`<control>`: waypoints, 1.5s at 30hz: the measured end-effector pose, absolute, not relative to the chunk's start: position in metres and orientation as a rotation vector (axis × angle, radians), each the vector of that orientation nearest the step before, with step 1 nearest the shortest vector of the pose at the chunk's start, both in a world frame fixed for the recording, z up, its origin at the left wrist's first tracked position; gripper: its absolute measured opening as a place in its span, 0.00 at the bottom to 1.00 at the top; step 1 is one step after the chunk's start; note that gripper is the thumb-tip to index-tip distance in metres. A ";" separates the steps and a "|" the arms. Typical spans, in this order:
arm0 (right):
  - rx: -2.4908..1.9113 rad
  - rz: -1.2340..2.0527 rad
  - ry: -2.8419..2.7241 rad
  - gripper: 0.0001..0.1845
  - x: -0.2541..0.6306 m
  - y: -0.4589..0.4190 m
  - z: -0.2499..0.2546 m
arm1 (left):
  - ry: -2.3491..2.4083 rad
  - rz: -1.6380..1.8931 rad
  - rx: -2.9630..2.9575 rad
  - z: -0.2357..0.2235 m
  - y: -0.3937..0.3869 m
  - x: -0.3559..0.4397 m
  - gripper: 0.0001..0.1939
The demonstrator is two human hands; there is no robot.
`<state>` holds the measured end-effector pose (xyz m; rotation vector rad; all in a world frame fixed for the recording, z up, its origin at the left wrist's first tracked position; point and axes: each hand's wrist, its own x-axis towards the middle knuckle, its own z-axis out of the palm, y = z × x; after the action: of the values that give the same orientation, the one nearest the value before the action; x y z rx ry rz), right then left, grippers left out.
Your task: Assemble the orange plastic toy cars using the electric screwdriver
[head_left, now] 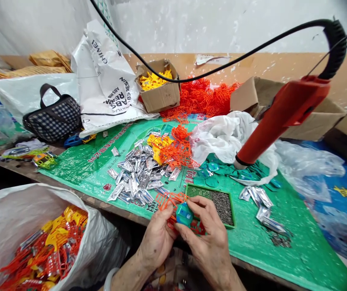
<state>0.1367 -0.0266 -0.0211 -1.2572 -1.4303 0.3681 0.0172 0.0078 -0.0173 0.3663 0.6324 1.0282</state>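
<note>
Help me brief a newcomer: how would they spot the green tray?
On the green table cover, look just beyond the right hand. There lies the shallow rectangular tray; unlike the loose silver pieces nearby, its green rim encloses tiny dark bits.

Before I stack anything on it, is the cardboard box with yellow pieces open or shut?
Open: the box has yellow pieces showing through its uncovered top.

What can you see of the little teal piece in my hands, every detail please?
The teal piece is small and angular, looks like smooth, slightly shiny plastic, and shades toward blue, with pale markings too small to read. Your right hand pinches it between thumb and fingers, face up, in front of the green tray. It overlaps the orange-red lattice in your left hand; whether they're joined, I can't tell.
</note>
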 end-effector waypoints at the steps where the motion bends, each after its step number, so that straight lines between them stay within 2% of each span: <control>1: -1.250 0.364 -1.420 0.20 0.137 -0.027 -0.022 | 0.632 1.027 0.364 -0.017 0.008 0.017 0.12; 12: -1.294 0.377 -1.485 0.22 0.144 -0.028 -0.019 | 0.609 1.033 0.381 -0.015 0.008 0.018 0.13; 19: -1.317 0.353 -1.569 0.24 0.141 -0.028 -0.025 | 0.562 1.034 0.397 -0.017 0.006 0.016 0.09; 27: -1.362 0.377 -1.537 0.26 0.138 -0.027 -0.020 | 0.565 1.043 0.400 -0.017 0.004 0.015 0.10; 39: -1.389 0.330 -1.565 0.25 0.136 -0.032 -0.022 | 0.606 1.045 0.439 -0.018 0.001 0.013 0.10; 45: -1.403 0.449 -1.490 0.22 0.137 -0.031 -0.017 | 0.659 1.038 0.470 -0.017 0.000 0.013 0.13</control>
<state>0.1370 -0.0308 -0.0174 -1.4033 -1.4905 0.4493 0.0126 0.0004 -0.0174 0.4702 0.6591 1.0375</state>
